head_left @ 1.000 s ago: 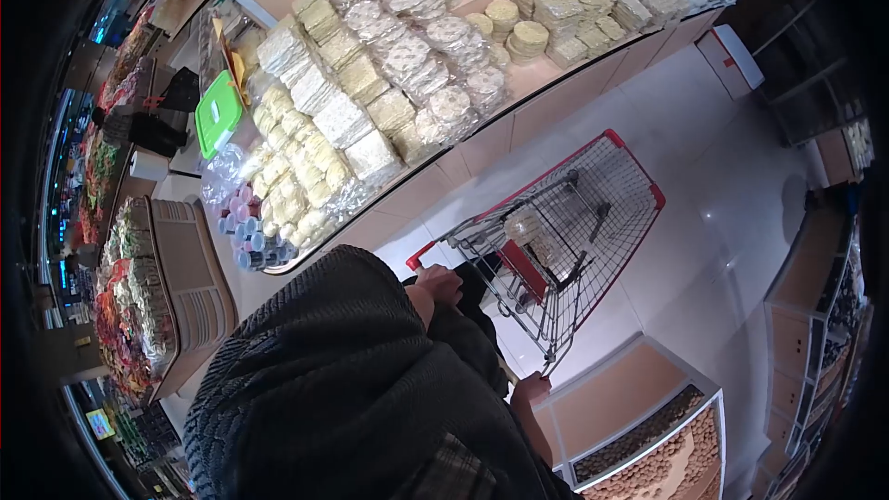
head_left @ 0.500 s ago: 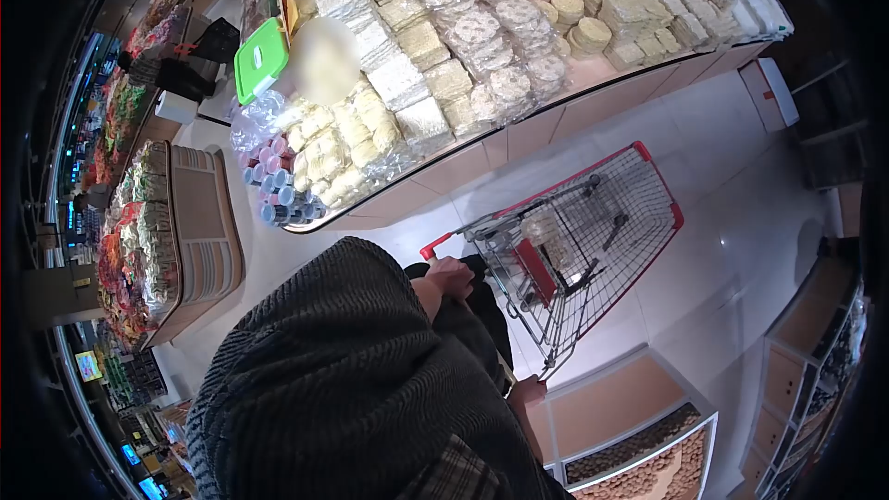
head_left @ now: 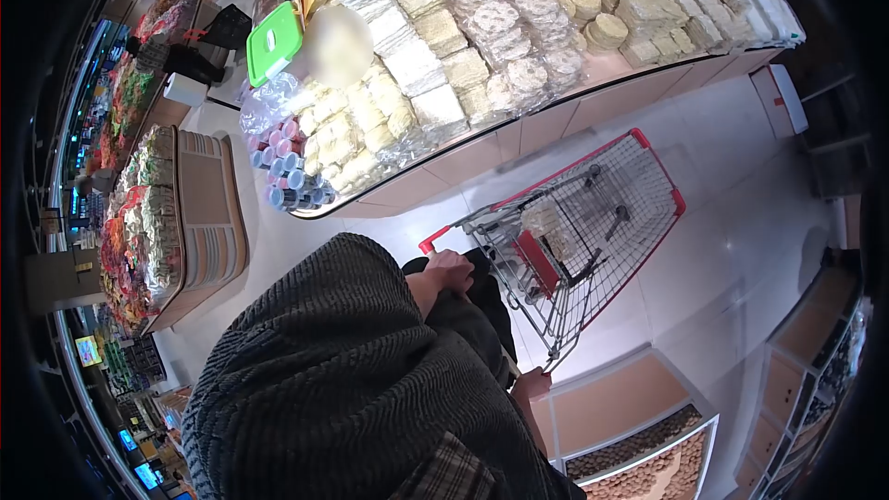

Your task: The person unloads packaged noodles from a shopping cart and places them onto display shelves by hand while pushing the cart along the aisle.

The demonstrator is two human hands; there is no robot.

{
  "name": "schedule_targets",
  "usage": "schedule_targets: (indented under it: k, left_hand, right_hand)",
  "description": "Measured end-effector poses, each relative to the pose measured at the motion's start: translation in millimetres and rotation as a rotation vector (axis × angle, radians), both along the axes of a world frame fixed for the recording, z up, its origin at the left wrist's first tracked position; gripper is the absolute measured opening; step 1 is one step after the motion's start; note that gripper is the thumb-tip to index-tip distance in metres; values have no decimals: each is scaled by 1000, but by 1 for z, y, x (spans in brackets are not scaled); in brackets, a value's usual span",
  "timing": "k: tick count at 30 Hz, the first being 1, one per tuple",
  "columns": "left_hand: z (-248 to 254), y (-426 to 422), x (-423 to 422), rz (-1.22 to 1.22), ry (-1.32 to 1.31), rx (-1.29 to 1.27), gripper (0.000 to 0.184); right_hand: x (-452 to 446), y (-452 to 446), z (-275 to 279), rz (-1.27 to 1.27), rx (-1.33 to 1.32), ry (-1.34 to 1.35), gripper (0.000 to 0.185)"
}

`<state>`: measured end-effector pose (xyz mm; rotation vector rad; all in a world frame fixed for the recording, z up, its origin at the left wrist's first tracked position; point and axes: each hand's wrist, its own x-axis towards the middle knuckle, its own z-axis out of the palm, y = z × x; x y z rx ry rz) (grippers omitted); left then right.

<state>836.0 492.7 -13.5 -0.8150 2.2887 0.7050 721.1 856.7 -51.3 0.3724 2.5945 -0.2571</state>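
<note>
A wire shopping cart point(head_left: 602, 222) with red edging stands on the pale floor, and a clear-wrapped package point(head_left: 546, 222) rests in it beside a red panel point(head_left: 538, 262). My left hand point(head_left: 449, 272) is wrapped round the cart's handlebar near its red end point(head_left: 427, 246). At the other end of the bar, my right hand point(head_left: 532, 383) is closed on it near the cart's lower corner. Dark ribbed sleeves cover most of both arms.
A long counter point(head_left: 546, 125) holds stacked wrapped flat goods point(head_left: 500, 18), a green lid point(head_left: 275, 43) and small lidded cups point(head_left: 282, 167). Bins point(head_left: 616, 403) stand close by my right hand. Another display point(head_left: 208, 204) stands at left. A person in dark clothes point(head_left: 181, 60) is further off.
The view has turned, so the counter and its goods sit further right and higher in view. Both hands have stayed on the cart's handlebar.
</note>
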Motion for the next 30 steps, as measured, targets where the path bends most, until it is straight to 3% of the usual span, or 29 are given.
schedule_targets:
  k: [5, 30]
  left_hand:
    - [-11, -1, 7, -4, 44, -4, 30]
    - [1, -13, -1, 0, 25, 19, 31]
  right_hand:
    - [-3, 1, -11, 1, 10, 99, 36]
    - [-40, -28, 20, 80, 55, 58, 35]
